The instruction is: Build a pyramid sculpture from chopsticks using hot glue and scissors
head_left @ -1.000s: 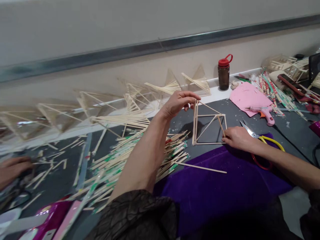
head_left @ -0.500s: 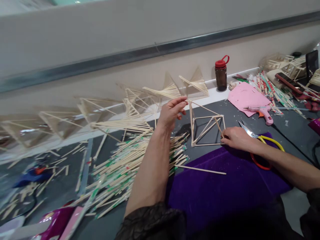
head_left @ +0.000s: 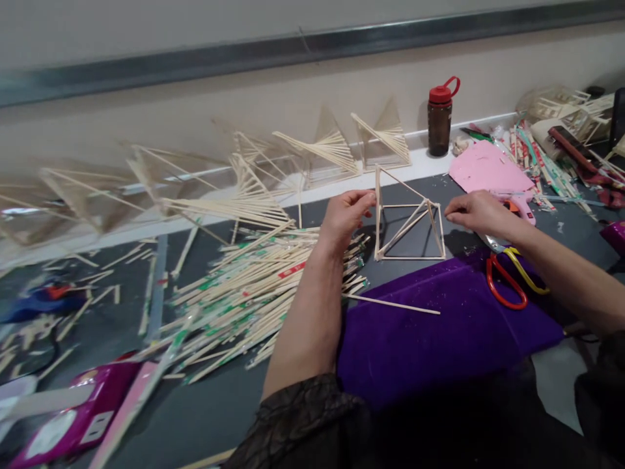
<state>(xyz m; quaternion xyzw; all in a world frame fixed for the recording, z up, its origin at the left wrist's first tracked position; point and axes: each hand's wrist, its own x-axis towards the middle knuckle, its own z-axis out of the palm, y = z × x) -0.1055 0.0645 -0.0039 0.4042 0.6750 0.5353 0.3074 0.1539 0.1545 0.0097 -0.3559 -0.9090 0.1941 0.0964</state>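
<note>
A small open frame of thin wooden sticks [head_left: 413, 258] stands on the grey tabletop, with slanting sticks meeting at its right upper corner. At its left upright, my left hand [head_left: 347, 213] has its thumb and fingers closed on the stick. My right hand [head_left: 476, 212] hovers just right of the frame, apart from it. Its fingers are pressed together and nothing shows in them. Below that wrist lie scissors [head_left: 508, 281] with one red and one yellow handle, partly on purple cloth [head_left: 439, 352]. A pink glue gun [head_left: 523, 207] is partly hidden behind the right hand.
A heap of wrapped chopsticks [head_left: 254, 293] lies left of my left forearm. Along the wall stand several twisted stick structures [head_left: 336, 146]. A brown bottle [head_left: 439, 127] with a red cap is at the back, beside a pink sheet [head_left: 488, 166]. A loose stick [head_left: 395, 303] crosses the cloth.
My right hand has let go of the frame's right side and moved away to the right. My left hand has slid from the top corner down the left upright. The view has tilted down.
</note>
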